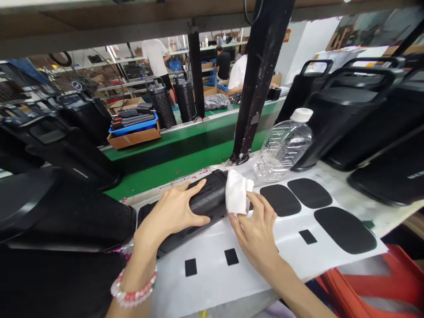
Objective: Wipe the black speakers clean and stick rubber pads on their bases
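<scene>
A black speaker (210, 198) lies on its side on the white sheet. Across its body rests my left hand (175, 207), thumb on the near side and fingers over the top, gripping it. My right hand (256, 221) pinches a folded white cloth (236, 192) that is against the speaker's right end, hiding that end. Black rounded pads (309, 193) lie on the white sheet (212, 282) to the right of my right hand. Small black squares (231, 256) are nearer to me, below the speaker.
A clear plastic bottle (283, 145) with a white cap stands behind the pads, beside a dark post (258, 75). More black speakers (357, 101) crowd both sides. Beyond runs a green conveyor (175, 159) with a carton and blue tray (134, 128). Red material (380, 282) lies lower right. Several people are farther back.
</scene>
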### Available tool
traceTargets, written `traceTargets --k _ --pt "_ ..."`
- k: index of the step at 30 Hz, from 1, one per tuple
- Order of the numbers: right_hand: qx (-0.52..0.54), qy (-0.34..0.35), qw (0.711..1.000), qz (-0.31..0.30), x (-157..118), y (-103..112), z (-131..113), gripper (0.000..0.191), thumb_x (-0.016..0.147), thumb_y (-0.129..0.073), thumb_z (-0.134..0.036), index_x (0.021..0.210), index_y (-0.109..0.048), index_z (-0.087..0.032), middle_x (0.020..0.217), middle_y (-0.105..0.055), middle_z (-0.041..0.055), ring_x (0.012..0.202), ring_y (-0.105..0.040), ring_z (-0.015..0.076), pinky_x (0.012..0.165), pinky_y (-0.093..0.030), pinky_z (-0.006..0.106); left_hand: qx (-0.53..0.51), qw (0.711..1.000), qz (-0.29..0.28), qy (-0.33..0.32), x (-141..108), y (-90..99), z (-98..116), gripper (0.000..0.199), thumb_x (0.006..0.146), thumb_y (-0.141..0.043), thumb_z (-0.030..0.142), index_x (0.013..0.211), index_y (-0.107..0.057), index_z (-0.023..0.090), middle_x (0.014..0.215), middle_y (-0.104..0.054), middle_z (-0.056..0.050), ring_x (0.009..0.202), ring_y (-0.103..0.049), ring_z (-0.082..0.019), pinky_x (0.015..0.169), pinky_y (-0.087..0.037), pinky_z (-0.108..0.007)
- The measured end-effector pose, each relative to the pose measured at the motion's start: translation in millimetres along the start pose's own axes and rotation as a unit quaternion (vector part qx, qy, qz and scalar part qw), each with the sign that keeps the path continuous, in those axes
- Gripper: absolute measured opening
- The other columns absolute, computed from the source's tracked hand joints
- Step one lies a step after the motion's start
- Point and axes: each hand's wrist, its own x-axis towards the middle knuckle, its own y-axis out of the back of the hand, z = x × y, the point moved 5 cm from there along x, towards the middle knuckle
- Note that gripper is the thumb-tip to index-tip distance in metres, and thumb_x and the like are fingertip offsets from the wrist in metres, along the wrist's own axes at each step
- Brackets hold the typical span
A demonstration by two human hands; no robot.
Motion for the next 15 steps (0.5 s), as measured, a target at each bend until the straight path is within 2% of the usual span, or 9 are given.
traceTargets --k 5,8,10,12,15 --pt "-0.017 -0.002 1.000 0.018 9.9 -4.0 -3.9 0.032 0.098 -0.049 -0.029 0.075 -0.069 -0.018 0.136 -0.045 0.0157 0.125 -0.040 0.0353 0.091 -0.042 0.054 0.014 1.000 0.006 0.005 -1.9 -2.2 -0.2 0.092 0.071 -0.074 0.050 0.150 -0.034 0.027 0.145 -0.050 -0.018 0.133 -0.049 -0.039 0.106 -0.044 -0.050" --pt "-0.026 0.011 1.000 0.006 -3.4 -1.5 1.3 0.033 0.098 -0.049 -0.029 0.073 -0.069 -0.019 0.130 -0.050 0.0152 0.123 -0.042 0.0359 0.089 -0.042 0.054 0.007 1.000 0.004 0.008 -1.5 -1.6 0.4 0.091 0.071 -0.074 0.051 0.150 -0.034 0.029 0.145 -0.051 -0.016 0.134 -0.048 -0.039 0.106 -0.043 -0.051" --pt "0.002 0.000 1.000 -0.028 -19.8 2.9 11.6 0.036 0.098 -0.047 -0.031 0.071 -0.069 -0.021 0.111 -0.058 0.0138 0.108 -0.051 0.0321 0.083 -0.046 0.050 -0.005 1.000 -0.001 0.007 -1.1 -0.8 0.6 0.089 0.072 -0.073 0.050 0.150 -0.035 0.028 0.144 -0.053 -0.015 0.134 -0.049 -0.038 0.107 -0.043 -0.049" --pt "0.088 -0.047 0.992 -0.071 -33.2 7.9 25.7 0.040 0.100 -0.043 -0.034 0.069 -0.065 -0.020 0.086 -0.059 0.0091 0.084 -0.056 0.0241 0.071 -0.050 0.040 -0.014 1.000 -0.006 0.008 -0.8 -0.1 0.4 0.088 0.073 -0.073 0.048 0.150 -0.035 0.028 0.144 -0.053 -0.015 0.134 -0.049 -0.036 0.109 -0.042 -0.048" --pt "0.220 -0.171 0.958 -0.071 -39.5 17.7 45.7 0.046 0.100 -0.040 -0.040 0.058 -0.045 -0.021 0.059 -0.044 -0.0007 0.054 -0.046 0.0142 0.048 -0.042 0.027 -0.012 1.000 -0.007 0.014 -1.0 0.8 -0.4 0.087 0.074 -0.072 0.048 0.150 -0.035 0.029 0.146 -0.051 -0.014 0.136 -0.047 -0.037 0.109 -0.041 -0.049"
